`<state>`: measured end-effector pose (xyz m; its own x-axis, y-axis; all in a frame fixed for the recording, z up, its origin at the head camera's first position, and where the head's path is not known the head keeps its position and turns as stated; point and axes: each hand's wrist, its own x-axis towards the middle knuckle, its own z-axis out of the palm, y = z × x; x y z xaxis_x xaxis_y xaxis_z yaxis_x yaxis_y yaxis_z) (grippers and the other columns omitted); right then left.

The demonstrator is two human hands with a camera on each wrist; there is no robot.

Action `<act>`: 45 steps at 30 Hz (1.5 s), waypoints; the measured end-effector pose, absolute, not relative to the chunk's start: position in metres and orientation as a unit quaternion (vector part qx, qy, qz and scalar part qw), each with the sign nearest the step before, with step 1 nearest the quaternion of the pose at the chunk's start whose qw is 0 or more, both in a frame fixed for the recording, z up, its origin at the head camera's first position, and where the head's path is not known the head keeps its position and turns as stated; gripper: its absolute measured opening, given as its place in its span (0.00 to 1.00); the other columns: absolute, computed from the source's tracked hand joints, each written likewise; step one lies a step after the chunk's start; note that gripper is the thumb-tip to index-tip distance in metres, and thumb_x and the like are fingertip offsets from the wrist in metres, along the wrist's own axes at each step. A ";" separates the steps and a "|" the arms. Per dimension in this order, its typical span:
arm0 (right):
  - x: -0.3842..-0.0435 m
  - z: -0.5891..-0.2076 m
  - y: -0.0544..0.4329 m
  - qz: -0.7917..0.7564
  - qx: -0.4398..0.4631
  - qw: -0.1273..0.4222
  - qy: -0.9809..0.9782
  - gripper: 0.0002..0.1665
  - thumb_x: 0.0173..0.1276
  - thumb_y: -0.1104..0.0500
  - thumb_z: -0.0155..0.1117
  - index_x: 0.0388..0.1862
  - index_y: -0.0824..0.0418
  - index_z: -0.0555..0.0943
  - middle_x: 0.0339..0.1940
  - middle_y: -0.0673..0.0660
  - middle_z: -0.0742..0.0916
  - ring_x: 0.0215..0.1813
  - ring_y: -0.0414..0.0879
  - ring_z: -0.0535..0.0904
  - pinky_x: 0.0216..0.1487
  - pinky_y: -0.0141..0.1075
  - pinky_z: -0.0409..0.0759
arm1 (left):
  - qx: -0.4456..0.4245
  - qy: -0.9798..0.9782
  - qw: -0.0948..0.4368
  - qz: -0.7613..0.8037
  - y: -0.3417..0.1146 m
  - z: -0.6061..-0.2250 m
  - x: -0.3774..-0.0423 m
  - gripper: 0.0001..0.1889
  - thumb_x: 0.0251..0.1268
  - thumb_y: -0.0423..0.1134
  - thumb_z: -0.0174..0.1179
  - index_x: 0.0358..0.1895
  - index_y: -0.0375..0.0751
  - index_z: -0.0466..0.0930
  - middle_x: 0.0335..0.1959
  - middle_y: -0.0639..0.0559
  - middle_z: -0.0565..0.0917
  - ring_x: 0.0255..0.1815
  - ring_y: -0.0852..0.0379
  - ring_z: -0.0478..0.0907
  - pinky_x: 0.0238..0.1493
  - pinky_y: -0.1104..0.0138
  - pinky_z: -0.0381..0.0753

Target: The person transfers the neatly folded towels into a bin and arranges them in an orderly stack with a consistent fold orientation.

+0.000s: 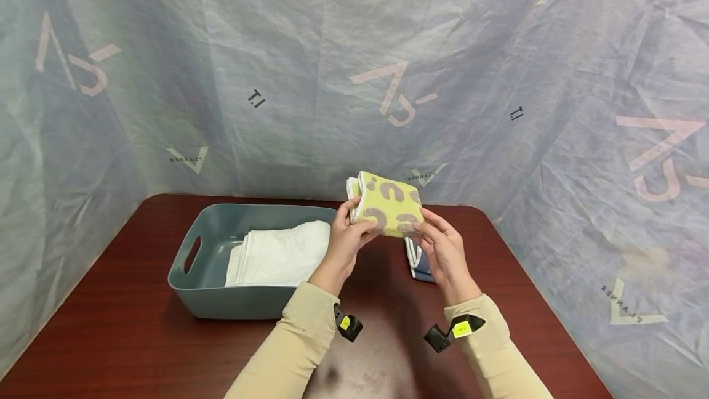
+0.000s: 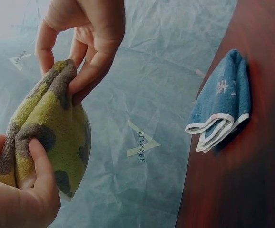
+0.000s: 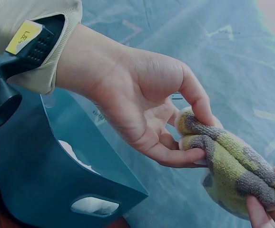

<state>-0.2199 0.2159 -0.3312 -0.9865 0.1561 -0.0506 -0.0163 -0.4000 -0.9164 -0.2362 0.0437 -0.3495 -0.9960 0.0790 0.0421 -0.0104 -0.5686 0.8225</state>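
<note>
A folded yellow towel (image 1: 392,205) with grey-brown patches and white edging is held up above the table between both hands. My left hand (image 1: 344,245) pinches its left end, thumb in front and fingers behind. At the opposite end my right hand (image 1: 445,251) pinches it the same way. The left wrist view shows the towel (image 2: 56,128) folded into thick layers, gripped by fingers at each end. Below and behind the right hand lies a folded blue towel (image 2: 223,102) with white edging, partly hidden in the head view.
Left of the hands stands a grey-blue plastic basket (image 1: 232,303) with handle holes. Folded white towels (image 1: 285,254) lie inside it. The dark red wooden table (image 1: 105,319) is bordered by a hanging grey printed sheet (image 1: 299,79) at the back and sides.
</note>
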 end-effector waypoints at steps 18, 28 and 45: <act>-0.218 -0.319 0.207 0.834 -0.038 0.038 -0.550 0.28 0.64 0.72 0.57 0.64 0.67 0.66 0.52 0.58 0.73 0.42 0.44 0.80 0.46 0.34 0.78 | 0.035 0.483 0.046 0.873 0.026 -0.337 -0.238 0.32 0.56 0.20 0.55 0.64 0.43 0.61 0.49 0.41 0.71 0.39 0.54 0.77 0.40 0.66 0.80; -0.216 -0.317 0.201 0.836 -0.028 0.042 -0.547 0.28 0.63 0.73 0.57 0.63 0.68 0.68 0.46 0.57 0.77 0.42 0.45 0.80 0.46 0.35 0.79 | 0.034 0.486 0.061 0.871 0.017 -0.332 -0.239 0.33 0.56 0.18 0.54 0.65 0.44 0.60 0.45 0.41 0.71 0.35 0.56 0.78 0.37 0.67 0.80; -0.213 -0.326 0.189 0.825 -0.027 0.036 -0.564 0.28 0.62 0.73 0.58 0.62 0.68 0.68 0.50 0.60 0.74 0.40 0.44 0.78 0.46 0.37 0.79 | 0.028 0.511 0.074 0.856 0.000 -0.340 -0.235 0.34 0.55 0.19 0.54 0.65 0.45 0.59 0.44 0.40 0.70 0.34 0.54 0.77 0.39 0.65 0.79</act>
